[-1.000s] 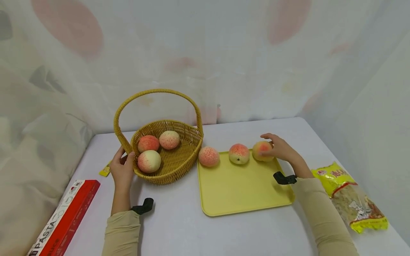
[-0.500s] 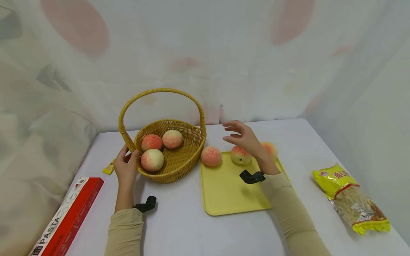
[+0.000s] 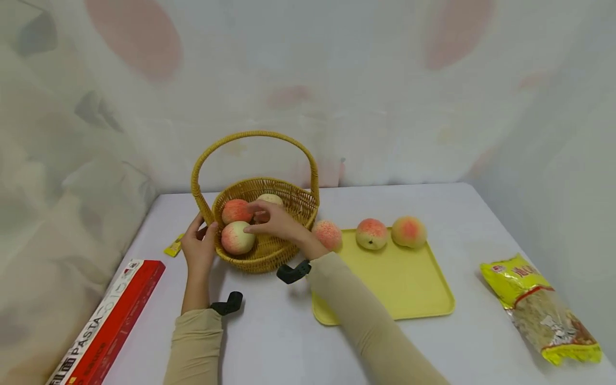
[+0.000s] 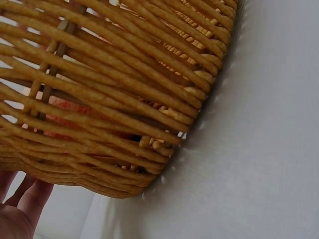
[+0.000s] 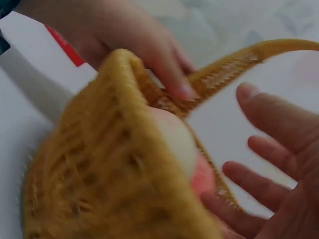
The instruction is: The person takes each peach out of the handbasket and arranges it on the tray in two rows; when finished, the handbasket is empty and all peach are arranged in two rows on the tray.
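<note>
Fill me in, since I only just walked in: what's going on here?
A person's left hand holds the side of a basket, while the right hand is over it with fingers spread and nothing in its grip. Three peaches are in the basket, and three more peaches line the far edge of the tray. A box lies off to the left, a bag to the right.

Over my head feed I'm reading "PASTA" and "sauce" along a red-and-white box (image 3: pixel 115 321), lower left, a yellow bag (image 3: pixel 540 311), lower right, carrying red characters I'm not making out
</note>
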The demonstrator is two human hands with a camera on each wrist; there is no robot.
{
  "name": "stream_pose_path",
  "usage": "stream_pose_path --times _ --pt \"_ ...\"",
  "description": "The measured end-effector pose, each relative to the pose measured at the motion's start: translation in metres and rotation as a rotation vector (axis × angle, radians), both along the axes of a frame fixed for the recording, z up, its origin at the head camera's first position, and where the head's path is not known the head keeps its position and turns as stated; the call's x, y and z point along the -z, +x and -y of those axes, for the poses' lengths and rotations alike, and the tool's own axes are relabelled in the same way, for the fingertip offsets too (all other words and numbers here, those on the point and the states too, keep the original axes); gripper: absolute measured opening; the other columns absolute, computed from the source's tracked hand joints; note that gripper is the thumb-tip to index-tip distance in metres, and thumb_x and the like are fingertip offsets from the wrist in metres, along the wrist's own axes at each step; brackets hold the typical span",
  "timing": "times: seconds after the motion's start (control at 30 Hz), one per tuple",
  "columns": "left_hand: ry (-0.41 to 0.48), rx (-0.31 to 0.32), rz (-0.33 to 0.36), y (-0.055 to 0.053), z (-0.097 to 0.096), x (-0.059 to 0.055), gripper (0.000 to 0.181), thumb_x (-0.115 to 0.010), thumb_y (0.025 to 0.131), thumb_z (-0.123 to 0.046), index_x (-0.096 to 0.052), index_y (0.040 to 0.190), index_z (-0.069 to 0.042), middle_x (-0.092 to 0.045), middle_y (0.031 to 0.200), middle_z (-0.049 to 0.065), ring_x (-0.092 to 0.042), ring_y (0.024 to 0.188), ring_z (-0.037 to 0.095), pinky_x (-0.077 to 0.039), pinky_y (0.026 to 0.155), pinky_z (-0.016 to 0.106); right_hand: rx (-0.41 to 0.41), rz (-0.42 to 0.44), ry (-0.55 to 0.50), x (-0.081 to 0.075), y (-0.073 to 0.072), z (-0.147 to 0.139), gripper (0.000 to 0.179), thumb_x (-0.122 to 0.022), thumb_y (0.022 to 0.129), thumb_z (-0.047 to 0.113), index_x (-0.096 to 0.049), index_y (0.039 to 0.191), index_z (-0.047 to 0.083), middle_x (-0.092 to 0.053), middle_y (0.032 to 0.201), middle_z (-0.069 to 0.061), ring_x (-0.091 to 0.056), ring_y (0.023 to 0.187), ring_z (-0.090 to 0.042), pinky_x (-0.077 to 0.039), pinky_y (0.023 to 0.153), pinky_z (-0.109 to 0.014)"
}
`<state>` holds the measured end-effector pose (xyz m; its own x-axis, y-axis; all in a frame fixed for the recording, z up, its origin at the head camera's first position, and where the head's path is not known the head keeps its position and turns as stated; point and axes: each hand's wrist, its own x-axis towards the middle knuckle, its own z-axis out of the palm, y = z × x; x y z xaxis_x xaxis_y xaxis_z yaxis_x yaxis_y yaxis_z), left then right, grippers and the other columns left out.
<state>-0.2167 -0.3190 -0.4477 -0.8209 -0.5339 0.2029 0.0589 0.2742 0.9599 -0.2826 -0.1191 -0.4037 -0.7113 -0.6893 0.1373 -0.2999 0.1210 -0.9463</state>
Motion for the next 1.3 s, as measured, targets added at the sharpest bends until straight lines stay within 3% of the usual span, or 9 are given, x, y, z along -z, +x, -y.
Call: stream_pose_path --times 0.13,0.23,0.4,0.53,0.77,0.97,1.17,1.3 --pt "0.025 0.022 -0.012 0.001 -0.008 0.001 0.043 -0.057 0.092 -0.019 -0.050 0.135 -0.021 -0.051 0.133 0.002 -0.054 0.109 0.023 -0.050 0.075 0.015 0.017 -0.018 0.151 0.009 0.000 0.014 0.055 -0.073 0.080 0.019 -0.051 0.129 0.003 -0.054 0.127 -0.009 -0.049 0.117 -0.021 -0.044 0.092 -0.025" --pt "0.027 0.029 -0.025 0.001 -0.012 -0.001 0.043 -0.057 0.092 -0.018 -0.050 0.134 -0.021 -0.051 0.132 0.003 -0.054 0.109 0.023 -0.050 0.077 0.017 0.032 -0.084 0.262 0.011 0.002 0.019 0.057 -0.074 0.079 0.026 -0.053 0.128 0.006 -0.054 0.127 -0.004 -0.049 0.116 -0.014 -0.042 0.093 -0.024" --pt "0.022 0.022 -0.015 -0.002 -0.013 -0.005 0.043 -0.057 0.092 -0.020 -0.050 0.134 -0.025 -0.051 0.133 0.000 -0.054 0.110 0.022 -0.050 0.083 0.026 -0.010 -0.118 0.365 0.011 0.003 0.027 0.057 -0.073 0.079 0.028 -0.052 0.129 0.009 -0.055 0.124 -0.002 -0.050 0.107 -0.009 -0.042 0.088 -0.020" --pt "0.028 0.024 0.000 -0.003 -0.014 -0.005 0.043 -0.057 0.092 -0.020 -0.050 0.134 -0.024 -0.050 0.134 0.001 -0.054 0.110 0.022 -0.051 0.082 0.026 -0.051 -0.146 0.405 0.013 0.004 0.031 0.053 -0.075 0.077 0.027 -0.055 0.124 0.011 -0.057 0.119 -0.001 -0.052 0.101 -0.008 -0.041 0.085 -0.018" --pt "0.023 0.021 0.003 -0.004 -0.011 0.000 0.044 -0.057 0.092 -0.022 -0.049 0.135 -0.023 -0.050 0.134 0.001 -0.054 0.110 0.022 -0.050 0.082 0.024 -0.015 -0.135 0.351 0.009 0.004 0.021 0.055 -0.076 0.076 0.026 -0.055 0.125 0.011 -0.057 0.118 0.001 -0.052 0.100 -0.007 -0.043 0.083 -0.019" --pt "0.029 0.016 0.027 -0.006 -0.007 0.002 0.044 -0.056 0.092 -0.025 -0.048 0.135 -0.026 -0.049 0.135 -0.001 -0.053 0.111 0.020 -0.050 0.084 0.026 0.023 -0.011 0.145 -0.012 0.006 -0.008 0.053 -0.075 0.077 0.022 -0.055 0.125 0.015 -0.051 0.119 0.001 -0.053 0.100 -0.014 -0.048 0.079 -0.028" --pt "0.031 0.011 0.034 -0.008 -0.002 -0.001 0.044 -0.056 0.092 -0.024 -0.047 0.135 -0.029 -0.048 0.136 -0.001 -0.052 0.112 0.020 -0.049 0.088 0.030 0.042 0.101 -0.005 -0.025 0.021 -0.045 0.053 -0.074 0.078 0.017 -0.054 0.126 0.023 -0.047 0.126 0.004 -0.053 0.103 -0.018 -0.049 0.080 -0.032" --pt "0.024 0.019 0.007 -0.011 -0.004 -0.002 0.044 -0.056 0.092 -0.023 -0.048 0.135 -0.028 -0.048 0.135 0.000 -0.053 0.111 0.021 -0.049 0.087 0.026 0.060 0.176 -0.022 -0.019 0.034 -0.081 0.056 -0.073 0.079 0.017 -0.051 0.130 0.021 -0.046 0.127 0.001 -0.052 0.106 -0.020 -0.048 0.082 -0.034"
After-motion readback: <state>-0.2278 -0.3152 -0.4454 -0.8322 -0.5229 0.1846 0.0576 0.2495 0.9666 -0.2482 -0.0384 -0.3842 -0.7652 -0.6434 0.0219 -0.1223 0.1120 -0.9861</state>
